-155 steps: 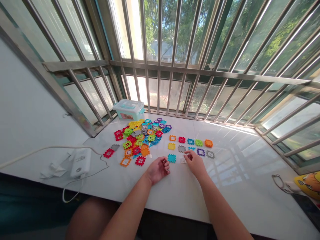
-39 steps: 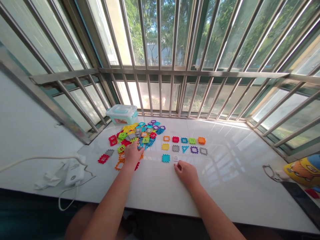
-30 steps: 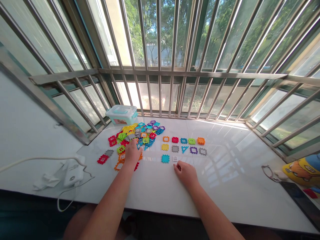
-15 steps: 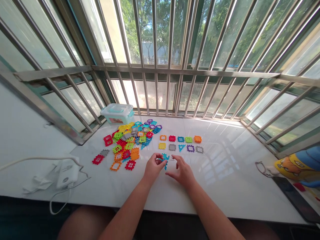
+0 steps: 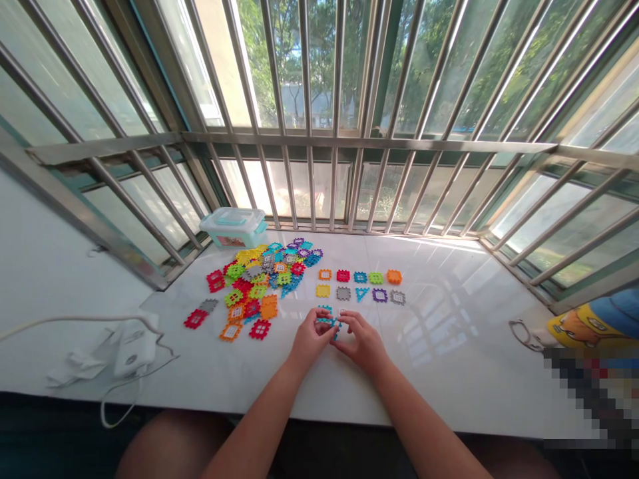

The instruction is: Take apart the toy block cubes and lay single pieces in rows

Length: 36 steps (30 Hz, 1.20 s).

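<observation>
Both my hands meet at the middle of the white windowsill (image 5: pixel 449 372). My left hand (image 5: pixel 308 337) and my right hand (image 5: pixel 363 339) pinch a small blue toothed plastic tile (image 5: pixel 331 322) between their fingertips. Just beyond them lie two rows of single tiles: orange, red, blue, green and an orange one (image 5: pixel 394 276) at the back, then yellow (image 5: pixel 323 290), grey, a blue triangle (image 5: pixel 362 292), purple and grey. A heap of several coloured tiles (image 5: pixel 264 273) lies to the left of my hands.
A pale teal lidded box (image 5: pixel 232 227) stands at the back left by the window bars. A white power adapter (image 5: pixel 134 339) with its cable lies far left. Glasses (image 5: pixel 524 334) and a yellow-blue toy (image 5: pixel 594 322) rest at the right edge.
My left hand left the heap and came to the middle with a blue tile. My right hand rose from the sill to meet it, and both now pinch the tile.
</observation>
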Available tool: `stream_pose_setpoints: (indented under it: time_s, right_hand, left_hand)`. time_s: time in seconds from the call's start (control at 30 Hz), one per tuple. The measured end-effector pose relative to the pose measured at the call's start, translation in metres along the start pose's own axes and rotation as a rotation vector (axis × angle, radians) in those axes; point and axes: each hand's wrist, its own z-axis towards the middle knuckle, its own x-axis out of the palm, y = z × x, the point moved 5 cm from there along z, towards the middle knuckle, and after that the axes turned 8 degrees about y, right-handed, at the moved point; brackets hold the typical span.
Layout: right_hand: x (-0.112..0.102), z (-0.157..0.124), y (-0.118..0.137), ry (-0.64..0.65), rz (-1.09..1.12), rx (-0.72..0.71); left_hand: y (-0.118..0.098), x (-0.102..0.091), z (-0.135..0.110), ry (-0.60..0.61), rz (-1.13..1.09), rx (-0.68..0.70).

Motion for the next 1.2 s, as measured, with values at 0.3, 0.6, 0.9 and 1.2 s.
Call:
stream_pose_setpoints:
  time_s: [0.3,0.6,0.9,1.2]
  right_hand:
    - [-0.024,0.009,-0.033,-0.182,-0.047,0.140]
    - [-0.075,0.067,-0.097,0.113,-0.474,0.147]
    - [-0.073,0.089,-0.104,0.363,-0.575,0.246]
    - [-0.069,0.098,-0.110,0.472,-0.616,0.285]
  left_hand:
    - [-0.004,-0.083,-0.086,-0.101,0.686,0.011]
    - [-0.008,-0.090,-0.116,-0.121,1.180,-0.075]
    - [-0.011,-0.087,-0.114,-0.160,1.233,-0.145]
    - [-0.011,-0.087,-0.113,-0.173,1.224,-0.144]
